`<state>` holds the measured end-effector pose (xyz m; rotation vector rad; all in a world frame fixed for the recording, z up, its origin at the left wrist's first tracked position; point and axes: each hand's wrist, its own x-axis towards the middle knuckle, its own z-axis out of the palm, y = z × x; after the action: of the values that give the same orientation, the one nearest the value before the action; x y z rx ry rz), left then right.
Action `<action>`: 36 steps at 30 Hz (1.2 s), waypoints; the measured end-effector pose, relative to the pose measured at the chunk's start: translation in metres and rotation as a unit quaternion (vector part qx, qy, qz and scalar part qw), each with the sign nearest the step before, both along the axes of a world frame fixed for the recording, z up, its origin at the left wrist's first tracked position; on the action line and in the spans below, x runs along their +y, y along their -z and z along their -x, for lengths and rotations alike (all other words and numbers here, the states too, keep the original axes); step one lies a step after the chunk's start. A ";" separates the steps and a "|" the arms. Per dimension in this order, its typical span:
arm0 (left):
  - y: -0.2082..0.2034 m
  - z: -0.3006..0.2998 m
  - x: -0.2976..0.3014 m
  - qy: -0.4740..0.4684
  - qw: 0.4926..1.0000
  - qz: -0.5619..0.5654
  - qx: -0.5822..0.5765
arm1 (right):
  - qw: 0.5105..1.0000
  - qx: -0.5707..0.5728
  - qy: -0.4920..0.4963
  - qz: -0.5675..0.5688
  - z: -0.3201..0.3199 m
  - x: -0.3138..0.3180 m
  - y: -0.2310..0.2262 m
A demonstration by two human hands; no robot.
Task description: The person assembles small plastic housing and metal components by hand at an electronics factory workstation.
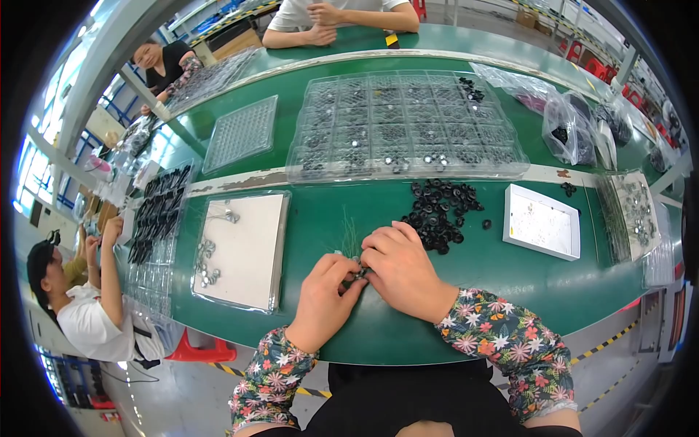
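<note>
Though small, silvery part [360,272] between fingertips [354,288]

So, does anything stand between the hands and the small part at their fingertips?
Nothing visible does: the left hand and right hand meet at the small part. The pile of black pieces lies beyond the right hand, out of the way.

On the green counter [309,237] lie one white rectangular open box [535,244], one wide clear plastic compartment tray [408,170], one smaller clear dimpled tray [242,135] to its left, two pale rectangular boards [251,251] bearing small silver metal pieces [210,246], and one heap of black round parts [437,211], too crowded to count.
</note>
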<state>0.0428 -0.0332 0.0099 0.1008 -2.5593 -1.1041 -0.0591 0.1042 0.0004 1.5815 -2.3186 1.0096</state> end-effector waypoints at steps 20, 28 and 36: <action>0.002 -0.001 0.004 0.023 0.995 0.101 0.012 | 0.999 -0.011 0.014 0.035 -0.001 -0.002 0.007; -0.015 -0.004 -0.005 0.015 0.978 0.205 -0.025 | 0.998 0.043 -0.006 0.034 0.015 0.016 -0.017; -0.086 0.021 -0.002 0.098 0.994 -0.015 0.039 | 0.995 -0.074 0.022 0.056 0.013 0.057 -0.044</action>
<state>0.0221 -0.0355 0.0955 -0.1875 -2.5254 -1.1915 -0.0725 0.1611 0.0443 1.4544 -2.3329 1.2615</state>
